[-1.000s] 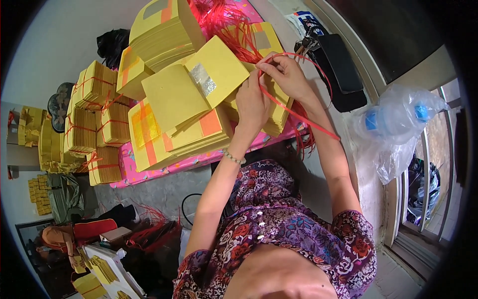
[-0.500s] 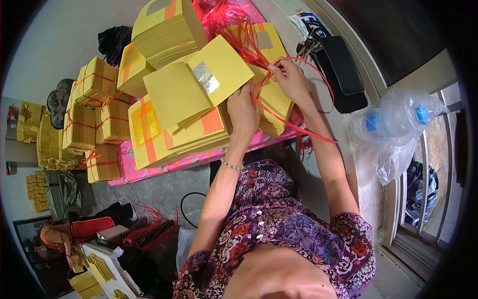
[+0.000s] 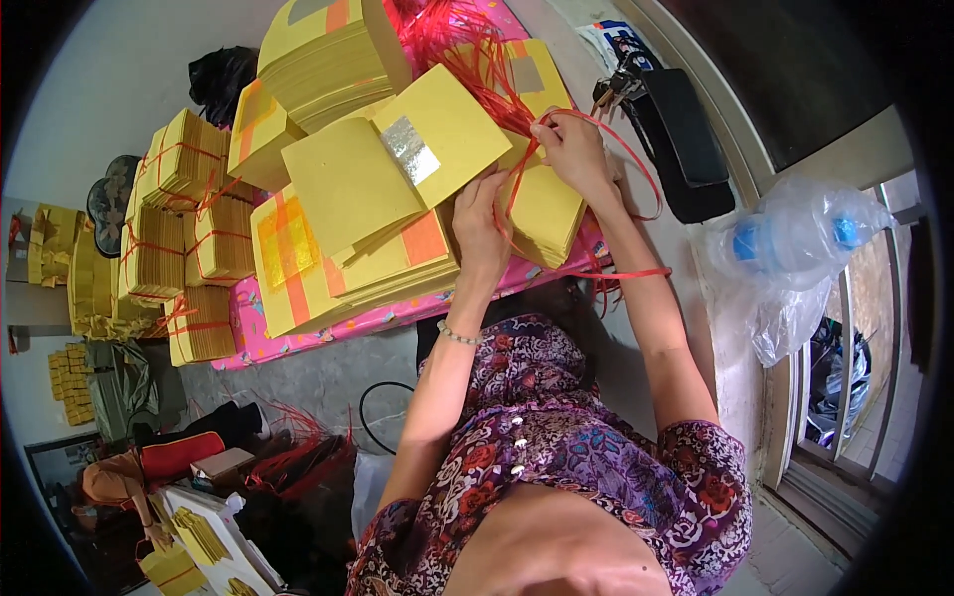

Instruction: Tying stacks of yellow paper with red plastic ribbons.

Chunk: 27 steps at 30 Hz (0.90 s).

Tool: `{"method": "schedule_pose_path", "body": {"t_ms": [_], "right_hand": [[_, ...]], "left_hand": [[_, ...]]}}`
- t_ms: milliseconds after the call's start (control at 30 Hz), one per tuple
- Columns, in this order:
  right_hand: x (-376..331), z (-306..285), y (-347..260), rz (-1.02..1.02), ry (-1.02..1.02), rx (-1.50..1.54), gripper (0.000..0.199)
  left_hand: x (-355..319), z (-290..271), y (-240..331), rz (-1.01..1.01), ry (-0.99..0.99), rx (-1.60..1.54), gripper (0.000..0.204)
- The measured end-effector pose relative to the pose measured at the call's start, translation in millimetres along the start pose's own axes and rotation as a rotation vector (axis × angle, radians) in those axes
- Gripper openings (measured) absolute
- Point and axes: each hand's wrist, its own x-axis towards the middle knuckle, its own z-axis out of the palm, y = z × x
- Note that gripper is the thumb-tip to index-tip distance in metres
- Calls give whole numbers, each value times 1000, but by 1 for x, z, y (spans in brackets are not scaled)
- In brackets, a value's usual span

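Observation:
My right hand (image 3: 574,154) pinches a thin red plastic ribbon (image 3: 650,179) between thumb and fingers, above a small stack of yellow paper (image 3: 550,214). The ribbon loops out to the right of the hand, and a strand hangs down toward my left hand (image 3: 481,226). With fingers curled and partly hidden under a yellow sheet with a silver foil patch (image 3: 467,129), the left hand is closed at the left edge of that small stack. What it grips is not visible. Left of it, an opened yellow sheet (image 3: 343,184) lies over a larger paper stack (image 3: 397,260).
A heap of red ribbons (image 3: 447,40) lies at the back of the pink table cover (image 3: 288,343). Tied yellow bundles (image 3: 159,248) are piled at left. Keys (image 3: 621,84) and a black phone (image 3: 686,129) rest on the right ledge, near a bagged water bottle (image 3: 785,238).
The right hand has shifted slightly left and down with the ribbon. Ribbon strands now hang closer to the left hand, and the lower strand lies flatter across the right forearm.

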Motion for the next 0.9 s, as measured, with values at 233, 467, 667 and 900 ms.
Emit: {"method": "schedule_pose_path", "body": {"t_ms": [233,467,667,900], "right_hand": [[-6,-2,-10,75,28,86,22],[-2,-2,-2,98,2,110,23],[-4,-5,-13,66,79,244,21],[-52,-29,-15,-334,311,2,14]], "left_hand": [[-5,7,-6,66,76,19,29],[-9,10,-9,31,103,60,26],[-7,13,-8,21,130,-28,28],[-10,14,-13,-10,92,-39,28]]}}
